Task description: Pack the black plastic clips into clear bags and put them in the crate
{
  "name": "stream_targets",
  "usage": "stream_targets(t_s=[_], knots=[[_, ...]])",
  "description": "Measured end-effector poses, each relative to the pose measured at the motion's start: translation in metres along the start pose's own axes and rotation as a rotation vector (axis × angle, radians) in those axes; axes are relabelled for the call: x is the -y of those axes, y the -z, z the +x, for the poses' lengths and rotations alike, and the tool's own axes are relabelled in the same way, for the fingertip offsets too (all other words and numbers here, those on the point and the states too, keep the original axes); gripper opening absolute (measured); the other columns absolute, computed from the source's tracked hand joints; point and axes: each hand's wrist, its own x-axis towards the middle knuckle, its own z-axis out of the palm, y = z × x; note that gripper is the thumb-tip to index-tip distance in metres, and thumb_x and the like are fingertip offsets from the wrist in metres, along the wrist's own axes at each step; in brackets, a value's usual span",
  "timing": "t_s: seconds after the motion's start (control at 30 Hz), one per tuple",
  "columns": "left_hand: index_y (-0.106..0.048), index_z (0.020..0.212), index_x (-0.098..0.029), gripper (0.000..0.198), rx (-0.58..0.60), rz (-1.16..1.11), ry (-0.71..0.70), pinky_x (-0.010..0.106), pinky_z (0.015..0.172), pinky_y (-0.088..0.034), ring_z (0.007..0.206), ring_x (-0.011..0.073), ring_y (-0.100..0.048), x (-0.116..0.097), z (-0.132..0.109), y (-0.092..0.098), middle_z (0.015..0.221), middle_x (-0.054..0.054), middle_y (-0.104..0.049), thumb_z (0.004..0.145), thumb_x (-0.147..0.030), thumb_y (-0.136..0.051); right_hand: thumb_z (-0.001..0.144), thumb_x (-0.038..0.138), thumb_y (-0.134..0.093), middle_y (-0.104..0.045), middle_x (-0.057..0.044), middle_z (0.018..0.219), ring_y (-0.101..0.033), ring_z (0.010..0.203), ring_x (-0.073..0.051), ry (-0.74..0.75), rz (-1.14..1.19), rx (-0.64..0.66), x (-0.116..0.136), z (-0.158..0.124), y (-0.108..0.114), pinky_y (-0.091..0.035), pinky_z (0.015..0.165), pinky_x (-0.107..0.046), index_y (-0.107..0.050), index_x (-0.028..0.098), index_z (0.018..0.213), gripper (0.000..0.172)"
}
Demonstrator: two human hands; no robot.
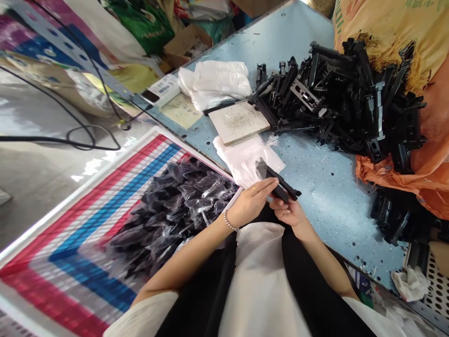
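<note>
A black plastic part (282,183) is held between both hands over the table's front edge. My left hand (255,200), with a ring and a beaded bracelet, closes on its left end, where some clear plastic film shows. My right hand (289,210) has its fingers wrapped round the part's lower right side. Just beyond the hands lies a stack of clear plastic bags (245,157), partly under a flat board (238,122). A large heap of similar black parts (336,98) lies at the back right of the blue table (312,168).
At the left, a crate lined with striped cloth (84,213) holds many bagged black parts (178,201). More folded bags (220,82) and a white box (163,89) sit behind the board. Orange sacking (424,173) stands at the right; cables (87,131) hang at the left.
</note>
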Motion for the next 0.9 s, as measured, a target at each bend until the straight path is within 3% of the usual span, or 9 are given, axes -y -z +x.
stream_targets(t_s=[0.13,0.23,0.3,0.4,0.57,0.67,0.73,0.83,0.9], knots=[[-0.064,0.124,-0.02,0.041,-0.113,0.114,0.256,0.037,0.096,-0.058,0.102,0.0188,-0.068,0.008,-0.013,-0.002,0.143,0.014,-0.052,0.094,-0.005,-0.04,0.093,0.033,-0.066,-0.052,0.003,0.066,-0.037,0.053,-0.006,0.095,-0.107,0.029,0.003,-0.015,-0.002,-0.035,0.04,-0.007,-0.066,0.011,0.104,0.025],[-0.053,0.14,-0.018,0.054,-0.115,0.173,0.318,0.04,0.104,-0.054,0.122,0.0245,-0.061,0.024,-0.013,-0.003,0.148,0.017,-0.048,0.091,-0.002,-0.037,0.092,0.033,-0.067,-0.053,0.003,0.064,-0.035,0.052,-0.006,0.06,-0.157,0.054,-0.001,-0.023,-0.002,-0.035,0.039,-0.008,-0.067,0.011,0.102,0.024],[-0.039,0.152,-0.017,0.063,-0.093,0.145,0.274,0.042,0.112,-0.049,0.138,0.0263,-0.05,0.026,-0.009,-0.004,0.151,0.018,-0.045,0.091,0.0,-0.035,0.092,0.035,-0.066,-0.053,0.003,0.064,-0.033,0.051,-0.007,0.01,-0.172,0.073,-0.006,-0.024,-0.001,-0.034,0.037,-0.009,-0.068,0.012,0.102,0.025],[-0.02,0.16,-0.017,0.071,-0.047,0.087,0.157,0.043,0.118,-0.043,0.146,0.0259,-0.041,0.014,-0.003,-0.008,0.155,0.019,-0.041,0.092,0.0,-0.033,0.088,0.039,-0.069,-0.051,0.003,0.064,-0.031,0.05,-0.006,-0.008,-0.222,0.034,-0.013,-0.021,0.001,-0.028,0.035,-0.009,-0.068,0.012,0.1,0.03],[-0.005,0.162,-0.019,0.075,0.11,-0.098,-0.117,0.039,0.114,-0.048,0.144,0.0235,-0.045,-0.026,-0.008,-0.021,0.155,0.018,-0.043,0.095,-0.002,-0.032,0.079,0.043,-0.075,-0.044,0.006,0.057,-0.031,0.047,-0.007,0.343,-0.55,-0.298,-0.013,-0.013,0.006,-0.027,0.036,-0.016,-0.06,0.02,0.075,0.027],[-0.013,0.161,-0.013,0.07,0.195,-0.161,-0.112,0.04,0.111,-0.051,0.14,0.0269,-0.049,-0.044,-0.011,-0.02,0.148,0.022,-0.049,0.097,-0.011,-0.042,0.078,0.039,-0.076,-0.05,0.006,0.058,-0.04,0.051,-0.009,0.5,-0.743,-0.401,-0.016,-0.018,0.001,-0.036,0.045,-0.02,-0.062,0.021,0.074,0.023],[-0.028,0.156,-0.012,0.062,0.194,-0.141,-0.075,0.039,0.108,-0.053,0.133,0.0268,-0.056,-0.052,-0.012,-0.011,0.138,0.021,-0.057,0.098,-0.019,-0.049,0.082,0.039,-0.073,-0.062,0.003,0.069,-0.053,0.063,-0.012,0.532,-0.981,-0.372,-0.019,-0.025,-0.008,-0.046,0.058,-0.024,-0.069,0.021,0.083,0.019],[-0.047,0.143,-0.016,0.043,0.175,-0.04,0.004,0.037,0.107,-0.055,0.124,0.0226,-0.063,-0.057,-0.022,0.018,0.127,0.014,-0.066,0.1,-0.024,-0.05,0.086,0.042,-0.069,-0.073,-0.002,0.097,-0.064,0.083,-0.018,0.367,-1.192,-0.157,-0.021,-0.034,-0.023,-0.053,0.079,-0.032,-0.071,0.024,0.11,0.03],[-0.055,0.136,-0.017,0.037,0.208,0.052,0.135,0.037,0.107,-0.054,0.12,0.022,-0.064,-0.049,-0.04,0.047,0.124,0.012,-0.068,0.101,-0.026,-0.049,0.088,0.043,-0.068,-0.074,-0.005,0.108,-0.066,0.083,-0.017,0.231,-1.202,-0.095,-0.018,-0.038,-0.029,-0.054,0.083,-0.035,-0.067,0.025,0.123,0.04]])
